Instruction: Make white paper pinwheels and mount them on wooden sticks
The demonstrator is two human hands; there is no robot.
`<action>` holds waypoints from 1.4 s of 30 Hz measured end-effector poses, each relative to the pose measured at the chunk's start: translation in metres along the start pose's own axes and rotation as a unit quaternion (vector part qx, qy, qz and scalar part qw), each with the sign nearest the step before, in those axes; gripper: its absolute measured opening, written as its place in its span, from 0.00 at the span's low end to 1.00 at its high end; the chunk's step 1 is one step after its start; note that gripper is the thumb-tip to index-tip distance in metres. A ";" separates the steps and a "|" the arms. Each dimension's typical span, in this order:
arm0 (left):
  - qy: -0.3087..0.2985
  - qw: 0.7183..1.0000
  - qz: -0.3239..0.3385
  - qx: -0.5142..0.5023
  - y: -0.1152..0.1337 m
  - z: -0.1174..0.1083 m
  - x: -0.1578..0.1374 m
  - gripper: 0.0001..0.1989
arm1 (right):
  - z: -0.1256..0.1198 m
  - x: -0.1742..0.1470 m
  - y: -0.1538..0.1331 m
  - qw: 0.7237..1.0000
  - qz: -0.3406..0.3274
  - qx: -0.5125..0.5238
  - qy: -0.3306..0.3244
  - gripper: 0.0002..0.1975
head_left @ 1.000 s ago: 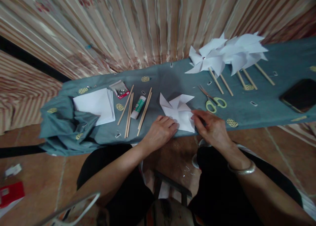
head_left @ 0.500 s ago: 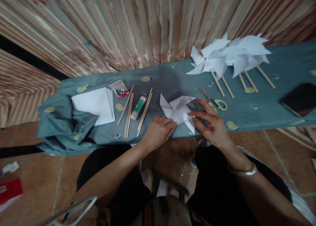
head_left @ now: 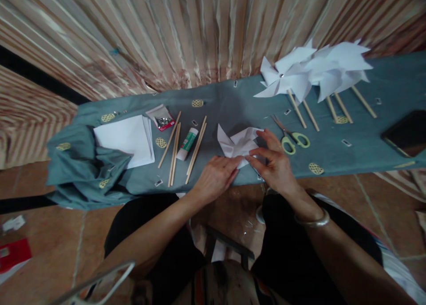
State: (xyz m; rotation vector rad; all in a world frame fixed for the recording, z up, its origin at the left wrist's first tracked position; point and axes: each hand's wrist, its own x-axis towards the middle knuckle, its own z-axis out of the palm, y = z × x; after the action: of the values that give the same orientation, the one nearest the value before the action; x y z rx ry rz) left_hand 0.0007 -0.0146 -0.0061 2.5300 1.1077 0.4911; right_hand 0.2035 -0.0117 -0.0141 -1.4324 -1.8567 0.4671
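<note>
A folded white paper pinwheel (head_left: 238, 141) without a stick lies near the table's front edge, one pointed blade standing up at its left. My left hand (head_left: 218, 174) has its fingers closed together on the pinwheel's lower edge. From the right, my right hand (head_left: 274, 163) grips the pinwheel's right blade, thumb and fingers bent over the paper. Its fingers hide part of that side. Just beyond this hand are scissors (head_left: 290, 137) with pale green handles, lying with their blades apart.
Left of the pinwheel lie a glue stick (head_left: 187, 144), several wooden sticks (head_left: 196, 149), an opened packet of metal pins (head_left: 163, 120) and stacked white paper (head_left: 121, 140). Finished pinwheels (head_left: 299, 72) lie at the back right. A dark phone (head_left: 406, 134) is at the far right.
My right hand has moved left, bringing the pinwheel's right blade inward toward the middle. The scissors' handles now show fully. My left hand stays on the lower edge.
</note>
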 end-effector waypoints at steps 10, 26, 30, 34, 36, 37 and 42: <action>-0.013 1.000 -0.002 -0.028 -0.003 0.003 0.000 0.13 | 0.009 -0.004 -0.006 0.998 0.000 -0.056 0.029 0.05; -0.027 0.997 -0.019 -0.067 -0.005 0.003 0.003 0.13 | 0.007 -0.007 -0.014 0.993 -0.056 -0.105 -0.009 0.13; -0.033 0.997 -0.020 -0.068 -0.005 0.002 0.004 0.12 | 0.006 -0.006 -0.015 0.990 -0.055 -0.123 -0.040 0.16; -0.038 0.997 -0.022 -0.063 -0.004 0.002 0.005 0.12 | 0.005 -0.005 -0.018 0.990 -0.040 -0.120 -0.056 0.20; -0.041 0.997 -0.024 -0.062 -0.004 0.002 0.005 0.12 | 0.006 -0.005 -0.019 0.989 -0.046 -0.128 -0.055 0.20; -0.043 0.997 -0.025 -0.062 -0.005 0.002 0.005 0.12 | 0.006 -0.005 -0.018 0.988 -0.051 -0.133 -0.054 0.20; -0.050 0.996 -0.027 -0.066 -0.005 0.002 0.006 0.13 | 0.011 -0.007 -0.013 0.984 -0.077 -0.155 -0.030 0.21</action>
State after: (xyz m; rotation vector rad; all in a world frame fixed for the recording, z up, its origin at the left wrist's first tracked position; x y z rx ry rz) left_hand 0.0018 -0.0072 -0.0092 2.3784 1.0669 0.4044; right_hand 0.1876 -0.0210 -0.0147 -1.4698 -2.1424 0.1497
